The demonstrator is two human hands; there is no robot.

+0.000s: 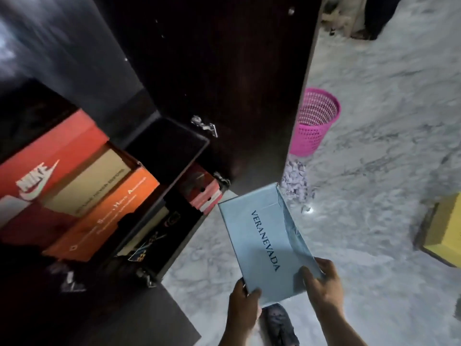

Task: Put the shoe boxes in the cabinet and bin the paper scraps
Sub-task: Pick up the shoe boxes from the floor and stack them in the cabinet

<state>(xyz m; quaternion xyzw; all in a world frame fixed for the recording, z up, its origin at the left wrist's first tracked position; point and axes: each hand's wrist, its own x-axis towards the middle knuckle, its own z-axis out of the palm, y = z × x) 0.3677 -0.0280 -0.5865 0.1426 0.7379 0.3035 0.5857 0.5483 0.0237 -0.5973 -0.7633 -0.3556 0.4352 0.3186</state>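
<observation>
I hold a light blue shoe box [259, 236] printed VERANEVADA above the marble floor, just right of the dark cabinet [159, 156]. My left hand [243, 305] grips its near left corner and my right hand [324, 285] grips its near right edge. Inside the cabinet lie a red Nike box [52, 156], an orange box [109, 213] and a tan one [92, 181]. A heap of paper scraps [295, 181] lies on the floor beyond the blue box. Behind the heap stands a pink mesh bin [314, 121].
The open dark cabinet door [224, 71] stands between the shelves and the bin. A yellow box [444, 228] sits on the floor at the right edge. A dark shoe [278, 323] is below the blue box. Another red box [207, 193] sits on a lower shelf.
</observation>
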